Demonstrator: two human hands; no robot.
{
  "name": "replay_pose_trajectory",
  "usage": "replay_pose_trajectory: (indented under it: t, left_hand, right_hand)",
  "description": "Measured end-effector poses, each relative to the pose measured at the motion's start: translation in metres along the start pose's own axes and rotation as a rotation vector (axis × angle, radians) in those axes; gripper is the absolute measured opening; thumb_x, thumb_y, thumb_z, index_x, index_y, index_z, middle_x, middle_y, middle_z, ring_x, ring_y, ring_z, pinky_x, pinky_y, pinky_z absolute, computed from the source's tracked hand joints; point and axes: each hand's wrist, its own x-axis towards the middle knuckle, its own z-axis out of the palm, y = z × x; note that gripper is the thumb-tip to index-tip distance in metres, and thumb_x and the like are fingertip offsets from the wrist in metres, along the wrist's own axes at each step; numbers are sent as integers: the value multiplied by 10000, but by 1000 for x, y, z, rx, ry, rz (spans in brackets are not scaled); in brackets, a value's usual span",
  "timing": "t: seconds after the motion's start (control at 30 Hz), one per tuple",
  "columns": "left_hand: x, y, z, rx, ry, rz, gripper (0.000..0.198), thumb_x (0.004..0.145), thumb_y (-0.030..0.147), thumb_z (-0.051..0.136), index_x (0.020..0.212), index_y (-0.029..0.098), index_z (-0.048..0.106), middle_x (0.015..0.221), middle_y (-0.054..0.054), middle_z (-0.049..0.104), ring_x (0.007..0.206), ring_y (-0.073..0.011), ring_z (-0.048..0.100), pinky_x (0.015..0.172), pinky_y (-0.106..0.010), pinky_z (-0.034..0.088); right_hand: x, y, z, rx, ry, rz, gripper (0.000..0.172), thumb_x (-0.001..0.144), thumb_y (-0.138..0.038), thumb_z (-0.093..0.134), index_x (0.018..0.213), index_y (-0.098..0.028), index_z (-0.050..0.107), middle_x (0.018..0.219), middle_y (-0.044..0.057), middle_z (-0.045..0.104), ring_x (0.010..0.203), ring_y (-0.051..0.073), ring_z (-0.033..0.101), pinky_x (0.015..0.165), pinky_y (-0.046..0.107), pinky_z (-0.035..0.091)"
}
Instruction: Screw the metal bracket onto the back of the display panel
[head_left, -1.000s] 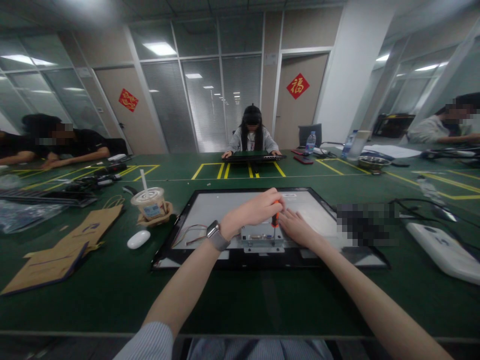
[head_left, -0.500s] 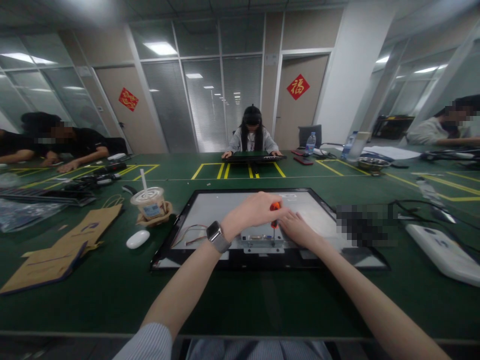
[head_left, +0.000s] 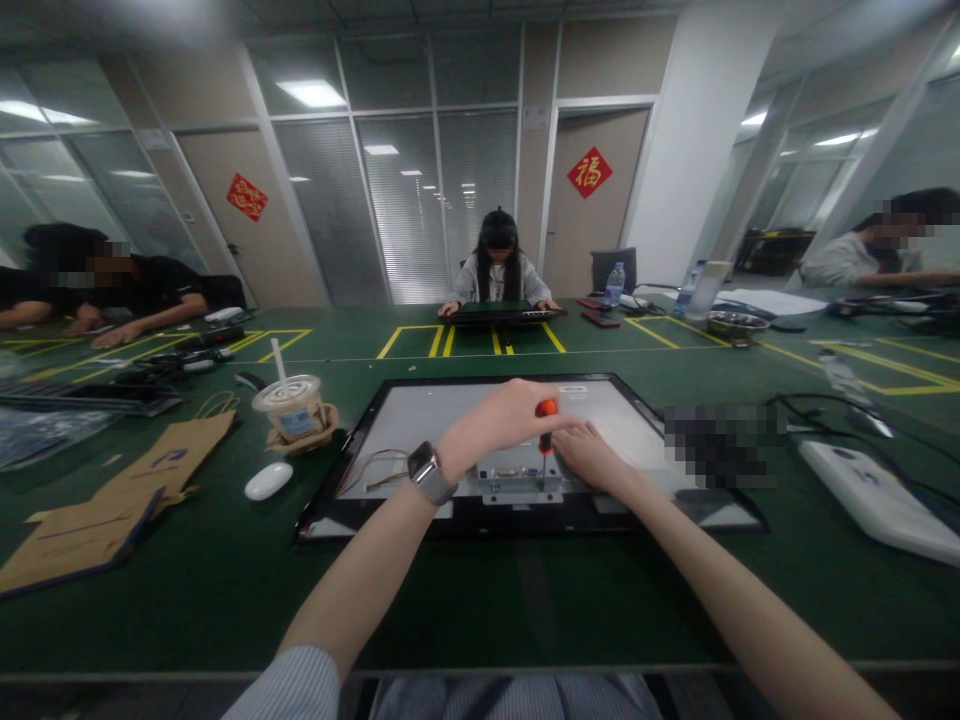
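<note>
A screwdriver [head_left: 546, 442] stands nearly upright over a metal bracket [head_left: 519, 488], held by the left hand [head_left: 506, 418].
The fingers of this hand are closed around its orange and black handle, and the thin shaft points down at the right part of the bracket. The right hand [head_left: 589, 456] lies just beside, palm down, its fingers stretched out and holding nothing. Under both hands is a grey panel [head_left: 405, 415] with black frame, lying on the green counter [head_left: 450, 610]; thin wires [head_left: 386, 483] rest at its left. Further left are a white mouse [head_left: 268, 481] and a drink cup [head_left: 294, 410].
</note>
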Motion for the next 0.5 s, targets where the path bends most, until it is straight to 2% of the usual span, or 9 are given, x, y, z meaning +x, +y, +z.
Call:
replay_pose_trajectory:
  t: [0.1, 0.23, 0.4, 0.5]
  left_hand:
    - [-1, 4, -1, 169, 37, -63, 488, 895, 564, 407, 664, 168, 578, 606, -22, 568, 569, -134, 488, 544, -253, 294]
    - [-4, 7, -1, 314, 85, -79, 504, 896, 571, 378, 667, 170, 581, 601, -43, 574, 562, -154, 503, 531, -267, 272]
    - [-7, 4, 0, 212, 54, -47, 261, 895, 386, 429, 853, 185, 590, 729, -32, 633, 606, -147, 522, 545, -263, 294]
    - [-5, 3, 1, 150, 45, -34, 200, 880, 324, 446, 935, 191, 586, 755, -21, 641, 604, -137, 519, 551, -258, 306]
  right_hand:
    - [0, -1, -1, 8, -36, 19, 384, 970, -217, 340, 1314, -161, 502, 1423, 179, 452, 1286, 306, 435, 1032, 532, 338]
    - [1, -1, -3, 7, -46, 9, 393, 967, -205, 322, 1304, -170, 520, 1445, 158, 433, 1330, 312, 382, 1022, 539, 351]
    - [0, -1, -4, 4, -27, 9, 390, 971, -212, 315, 1310, -187, 506, 1425, 152, 456, 1325, 302, 379, 1021, 541, 350]
    - [-1, -1, -6, 15, -24, 2, 395, 972, -215, 310, 1316, -188, 501, 1431, 157, 444, 1322, 303, 380, 1022, 554, 348]
